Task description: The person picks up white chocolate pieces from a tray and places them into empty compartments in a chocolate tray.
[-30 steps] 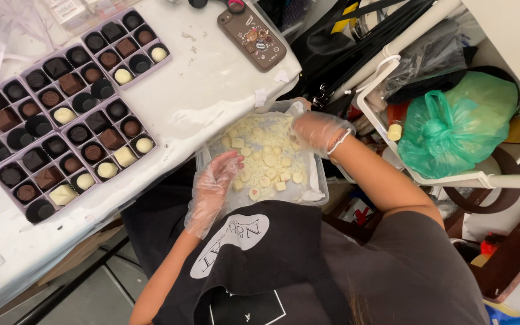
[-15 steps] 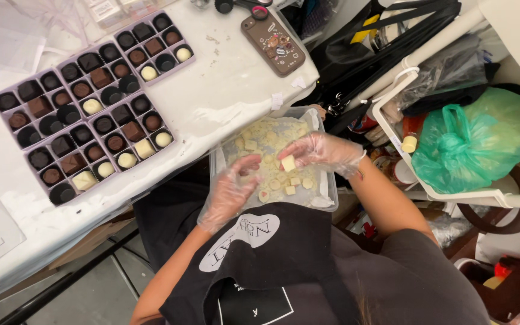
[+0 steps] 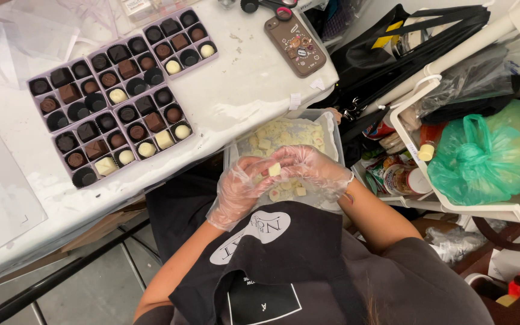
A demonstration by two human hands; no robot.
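The white chocolate piece (image 3: 275, 170) sits pinched between the two gloved hands, right at the point where their fingertips meet, above the clear plastic tub (image 3: 331, 129) of loose white pieces that rests on the person's lap against the counter (image 3: 248, 84) edge. It is a small blocky cube with no clear long axis; it looks held roughly upright, one pale face turned up to the camera.

The right hand (image 3: 313, 168) has the firmer grip: thumb and forefinger are closed on the piece from its right side, the other fingers curled loosely over the tub. The left hand (image 3: 242, 188) comes in from the opposite side, fingers bent and gathered, their tips touching or just beside the piece; whether it shares the pinch or only steadies it I cannot tell through the crinkled glove. Both hands are equally near the piece, since it lies between them.

Both forearms angle inward from the body, wrists low over the tub, elbows out.

Beyond the grip and to its left, well apart on the counter, lie the lilac chocolate trays (image 3: 115, 96), their cups mostly filled with dark, brown and a few white pieces. A brown phone (image 3: 295, 43) lies farther out, beyond the tub.
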